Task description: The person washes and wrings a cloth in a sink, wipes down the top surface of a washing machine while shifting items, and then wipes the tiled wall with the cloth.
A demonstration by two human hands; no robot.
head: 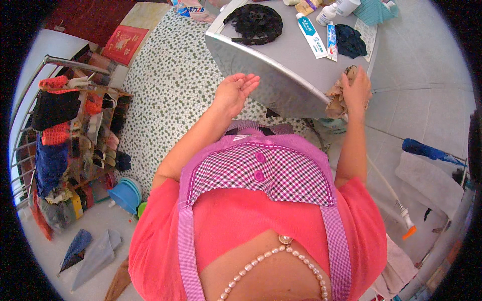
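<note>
My right hand (357, 90) grips a crumpled tan cloth (336, 98) at the near right corner of a grey-topped cabinet or appliance (290, 56). Part of that cloth hangs over the edge. My left hand (237, 92) is held in front of the appliance's side, palm partly up, fingers loosely curled and holding nothing. On the top lie a black ruffled lace item (256, 24), a teal-and-white tube (311, 35), a smaller blue, white and red tube (332, 41) and a bunched dark cloth (351, 41).
White bottles (327, 14) and a teal basket (376, 11) stand at the back of the top. Left, a shoe rack (98, 131) carries shoes and cloths; blue basins (126, 195) sit below it. On the right are a pale hose (384, 184) and a blue brush-like item (421, 148).
</note>
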